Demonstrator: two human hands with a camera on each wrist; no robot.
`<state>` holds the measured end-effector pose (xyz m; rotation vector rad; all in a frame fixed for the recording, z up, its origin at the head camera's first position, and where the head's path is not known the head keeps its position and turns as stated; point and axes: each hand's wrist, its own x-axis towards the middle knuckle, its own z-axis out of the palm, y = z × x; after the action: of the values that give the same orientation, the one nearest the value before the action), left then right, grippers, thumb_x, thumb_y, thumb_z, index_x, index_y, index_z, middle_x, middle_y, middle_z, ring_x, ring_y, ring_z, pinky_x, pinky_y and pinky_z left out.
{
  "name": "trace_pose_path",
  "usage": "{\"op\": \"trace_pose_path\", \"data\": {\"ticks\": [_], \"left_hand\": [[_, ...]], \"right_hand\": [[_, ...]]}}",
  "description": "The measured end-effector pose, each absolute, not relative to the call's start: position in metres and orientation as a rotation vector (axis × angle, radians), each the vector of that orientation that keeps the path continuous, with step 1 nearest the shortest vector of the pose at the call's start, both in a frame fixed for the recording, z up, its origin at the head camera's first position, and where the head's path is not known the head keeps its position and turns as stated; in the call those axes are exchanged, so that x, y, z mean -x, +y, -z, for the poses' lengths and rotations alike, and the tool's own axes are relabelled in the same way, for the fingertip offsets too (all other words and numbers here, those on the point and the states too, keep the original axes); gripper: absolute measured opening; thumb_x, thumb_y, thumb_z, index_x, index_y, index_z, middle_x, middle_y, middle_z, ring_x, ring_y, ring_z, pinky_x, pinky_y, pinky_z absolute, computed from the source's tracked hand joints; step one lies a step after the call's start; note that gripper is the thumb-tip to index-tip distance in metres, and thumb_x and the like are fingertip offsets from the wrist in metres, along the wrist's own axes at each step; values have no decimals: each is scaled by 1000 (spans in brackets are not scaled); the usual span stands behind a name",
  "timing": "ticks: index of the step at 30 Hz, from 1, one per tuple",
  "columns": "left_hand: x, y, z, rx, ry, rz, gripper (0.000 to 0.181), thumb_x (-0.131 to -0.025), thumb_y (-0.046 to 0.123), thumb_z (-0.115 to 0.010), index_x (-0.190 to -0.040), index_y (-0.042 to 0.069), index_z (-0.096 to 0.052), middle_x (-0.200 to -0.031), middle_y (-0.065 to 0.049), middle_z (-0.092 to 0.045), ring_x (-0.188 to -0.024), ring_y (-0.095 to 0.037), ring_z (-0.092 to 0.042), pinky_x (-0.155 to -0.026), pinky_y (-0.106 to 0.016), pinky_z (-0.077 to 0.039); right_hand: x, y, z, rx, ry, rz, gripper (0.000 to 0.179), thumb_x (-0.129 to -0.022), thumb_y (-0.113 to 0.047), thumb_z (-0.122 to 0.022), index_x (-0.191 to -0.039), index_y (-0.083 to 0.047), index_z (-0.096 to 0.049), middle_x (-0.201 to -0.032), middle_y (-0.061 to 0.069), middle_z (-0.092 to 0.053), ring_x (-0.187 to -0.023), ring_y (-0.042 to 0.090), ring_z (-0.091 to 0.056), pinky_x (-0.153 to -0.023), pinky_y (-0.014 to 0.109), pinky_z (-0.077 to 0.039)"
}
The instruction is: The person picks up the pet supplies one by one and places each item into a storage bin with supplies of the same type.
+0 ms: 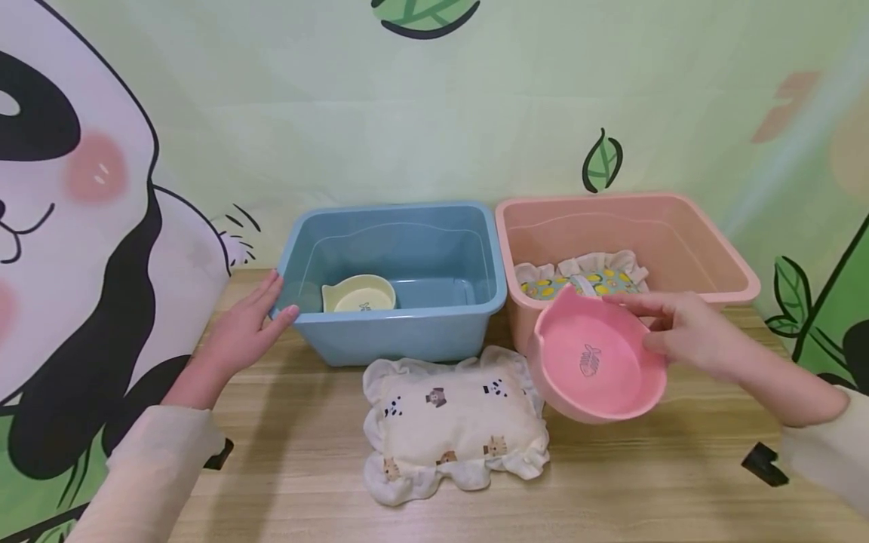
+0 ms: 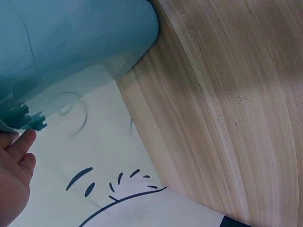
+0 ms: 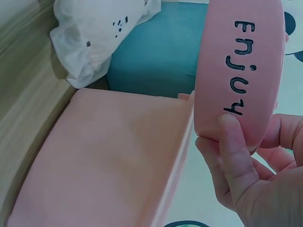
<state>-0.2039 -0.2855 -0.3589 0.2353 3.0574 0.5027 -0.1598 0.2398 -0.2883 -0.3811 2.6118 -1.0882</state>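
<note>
My right hand [image 1: 699,332] grips a pink cat-eared pet bowl [image 1: 618,377] by its right rim, tilted so that the fishbone print inside faces me. In the right wrist view, "Enjoy" is lettered on the bowl's side, with fingertips against it. The bowl is held in front of the pink bin [image 1: 686,234] and overlaps its front wall. My left hand [image 1: 234,332] rests its straight fingers and thumb at the left front corner of the blue bin [image 1: 400,339]. Inside that bin sits a cream cat-eared bowl [image 1: 360,290].
A small frilled pillow [image 1: 455,422] with animal prints lies on the wooden table [image 1: 299,467] before the blue bin. Another frilled pillow [image 1: 614,281], lemon-patterned, is inside the pink bin. The two bins stand side by side against a printed panda backdrop [image 1: 326,113].
</note>
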Motion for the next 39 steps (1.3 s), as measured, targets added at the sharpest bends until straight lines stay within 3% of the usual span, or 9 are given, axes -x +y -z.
{"op": "trace_pose_path", "data": {"ticks": [11, 18, 26, 33, 39], "left_hand": [[203, -286, 360, -222, 3058, -515, 76, -87, 60, -29, -143, 15, -6, -150, -6, -5, -132, -40, -17, -98, -61, -22], [204, -287, 360, -218, 3053, -509, 76, -87, 61, -29, -143, 15, -6, -150, -6, -5, -132, -40, -17, -98, -61, -22], [204, -286, 359, -218, 3052, -503, 77, -86, 62, -28, -143, 15, -6, -150, -7, -5, -132, -40, -17, -99, -61, -22], [205, -286, 360, -215, 3051, -510, 77, -86, 62, -29, -143, 15, -5, -150, -6, -4, -133, -39, -16, -99, -61, -21], [205, -286, 360, -214, 3056, -519, 77, -86, 61, -29, -143, 15, -6, -150, -8, -5, -132, -40, -17, -98, -61, -22]], "right_hand": [[170, 226, 275, 421, 2621, 1107, 57, -77, 10, -48, -131, -8, -43, -126, 23, -47, -69, 18, -50, -50, 27, -48], [182, 216, 265, 532, 2714, 1049, 56, -76, 11, -50, -128, -8, -47, -124, 22, -50, -87, 27, -53, -58, 25, -49], [195, 206, 253, 549, 2724, 1014, 55, -76, 10, -50, -127, -9, -48, -121, 23, -52, -90, 29, -58, -55, 25, -49], [202, 194, 245, 481, 2785, 952, 57, -75, 9, -51, -126, -15, -51, -121, 20, -54, -83, 24, -58, -52, 27, -48], [207, 188, 240, 485, 2788, 899, 56, -77, 6, -50, -127, -20, -50, -123, 15, -54, -61, 17, -52, -47, 27, -42]]}}
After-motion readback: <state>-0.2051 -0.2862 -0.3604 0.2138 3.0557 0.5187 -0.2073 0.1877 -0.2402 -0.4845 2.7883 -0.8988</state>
